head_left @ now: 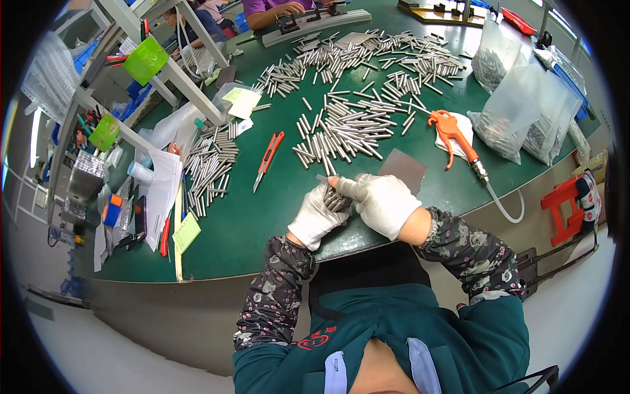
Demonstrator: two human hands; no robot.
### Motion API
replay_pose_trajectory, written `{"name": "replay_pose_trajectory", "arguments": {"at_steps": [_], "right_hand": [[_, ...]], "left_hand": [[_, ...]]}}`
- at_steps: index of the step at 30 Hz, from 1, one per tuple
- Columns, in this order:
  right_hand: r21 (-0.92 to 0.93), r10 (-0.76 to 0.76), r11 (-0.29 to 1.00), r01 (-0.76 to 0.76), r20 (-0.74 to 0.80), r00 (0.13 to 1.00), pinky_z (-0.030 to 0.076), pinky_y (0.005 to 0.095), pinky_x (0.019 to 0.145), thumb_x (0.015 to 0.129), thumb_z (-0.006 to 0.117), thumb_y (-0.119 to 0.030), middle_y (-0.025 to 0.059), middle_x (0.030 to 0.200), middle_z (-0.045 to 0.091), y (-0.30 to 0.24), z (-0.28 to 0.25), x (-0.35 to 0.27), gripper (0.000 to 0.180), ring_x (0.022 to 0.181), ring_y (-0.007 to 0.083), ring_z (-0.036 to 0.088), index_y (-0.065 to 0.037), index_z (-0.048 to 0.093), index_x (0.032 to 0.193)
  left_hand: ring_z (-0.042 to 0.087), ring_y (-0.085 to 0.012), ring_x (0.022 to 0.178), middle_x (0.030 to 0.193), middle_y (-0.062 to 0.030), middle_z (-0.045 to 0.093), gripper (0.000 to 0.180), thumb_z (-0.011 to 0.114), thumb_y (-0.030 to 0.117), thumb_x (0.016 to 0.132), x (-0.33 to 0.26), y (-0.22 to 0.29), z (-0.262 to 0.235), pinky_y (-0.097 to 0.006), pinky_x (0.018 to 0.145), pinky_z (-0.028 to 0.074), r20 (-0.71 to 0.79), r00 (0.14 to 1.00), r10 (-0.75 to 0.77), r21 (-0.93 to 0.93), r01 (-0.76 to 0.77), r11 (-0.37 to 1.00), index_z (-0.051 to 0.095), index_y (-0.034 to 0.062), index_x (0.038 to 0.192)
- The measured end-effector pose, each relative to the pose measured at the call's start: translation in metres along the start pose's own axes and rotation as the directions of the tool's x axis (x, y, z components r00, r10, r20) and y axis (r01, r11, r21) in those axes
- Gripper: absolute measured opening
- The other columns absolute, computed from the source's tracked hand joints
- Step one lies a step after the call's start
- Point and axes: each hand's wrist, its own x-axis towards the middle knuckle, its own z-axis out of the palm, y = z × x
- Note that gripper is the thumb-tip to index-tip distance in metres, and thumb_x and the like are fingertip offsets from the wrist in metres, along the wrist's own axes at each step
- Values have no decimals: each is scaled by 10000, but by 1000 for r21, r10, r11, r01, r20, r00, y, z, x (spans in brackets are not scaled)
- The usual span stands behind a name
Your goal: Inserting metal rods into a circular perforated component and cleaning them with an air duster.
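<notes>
My left hand point(314, 220), in a white glove, is closed around a bunch of short metal pins point(336, 199) above the table's near edge. My right hand point(388, 205), also gloved, is bent over the same bunch. Its fingertips meet the pins and the left thumb area; what they pinch, if anything, is hidden. Just beyond both hands lies a loose pile of similar steel pins point(351, 128) on the green table point(262, 226). A dark flat sheet point(403, 169) lies beside my right hand.
An orange air blow gun point(453, 134) with a hose lies on the right, before plastic bags of pins point(505, 125). Left are a red utility knife point(269, 159), another pin pile point(211, 164) and papers point(161, 197). Across the table, a person in purple point(275, 10) sits by a metal fixture point(315, 27).
</notes>
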Motion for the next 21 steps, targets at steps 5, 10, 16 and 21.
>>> {"name": "replay_pose_trajectory", "arguments": {"at_steps": [5,10,16,21], "right_hand": [[223,108,970,-101,-23,994,465,287,768,739,517,21,131,986,592,4,-10,1,355,869,253,589,-68,562,1080],[260,131,958,-122,-17,991,462,267,773,747,503,37,124,1001,592,18,-5,-17,354,890,234,591,-66,564,1081],[263,102,962,-76,-86,991,479,324,706,759,512,-26,126,864,604,25,-5,-24,348,791,279,582,-156,575,1075],[296,75,954,-56,-53,996,466,274,729,741,517,39,141,915,608,21,-9,-25,362,804,245,603,-75,569,1081]], "left_hand": [[543,-76,667,839,0,556,421,620,-80,655,-1,5,3,-210,501,465,10,997,78,34,-78,996,465,55,1022],[533,-68,663,836,5,547,472,619,-88,652,-3,8,3,-198,507,464,-14,999,49,34,-49,998,457,63,1069],[518,-59,648,804,20,524,515,612,-99,655,-2,5,3,-193,515,463,-7,998,65,27,-64,998,447,71,1112],[518,-59,657,799,18,523,510,611,-100,655,-2,9,3,-197,514,462,9,999,50,51,-51,997,447,68,1107]]}}
